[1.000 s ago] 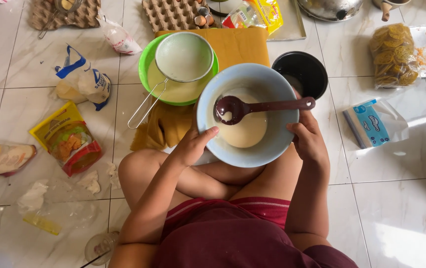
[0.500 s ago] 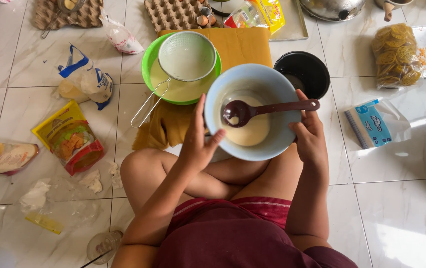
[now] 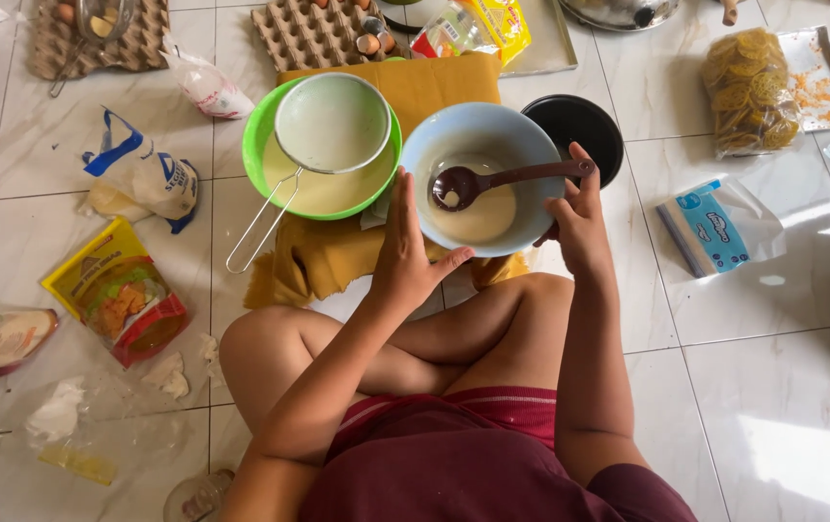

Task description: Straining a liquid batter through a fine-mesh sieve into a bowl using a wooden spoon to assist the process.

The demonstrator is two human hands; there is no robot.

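White floor tiles (image 3: 782,387) are strewn with cooking things around the seated person: a green bowl (image 3: 265,145) of pale batter with a round metal sieve (image 3: 332,124) resting across it sits just left of the work, on a mustard-yellow cloth (image 3: 328,256) that runs under both bowls. Behind stand cardboard egg trays (image 3: 304,34), a black pan (image 3: 584,126) just beyond the right hand, a clear bag of yellow crackers (image 3: 748,92) and a small blue packet (image 3: 714,227) off to the right, and a yellow-and-red packet (image 3: 115,295) and a white-and-blue bag (image 3: 139,174) to the left. Nothing blocks the pale blue bowl (image 3: 480,135), which sits in front of the crossed legs, beside the green one. The left hand (image 3: 410,253) is flat and open, fingers together, pressed against the bowl's near left side with the thumb spread under the rim. The right hand (image 3: 579,217) cups the bowl's right side, and its fingertips touch the end of a dark brown ladle (image 3: 463,186) lying across the rim. The bowl holds a shallow pool of cream-coloured batter, with the ladle's cup resting in it.
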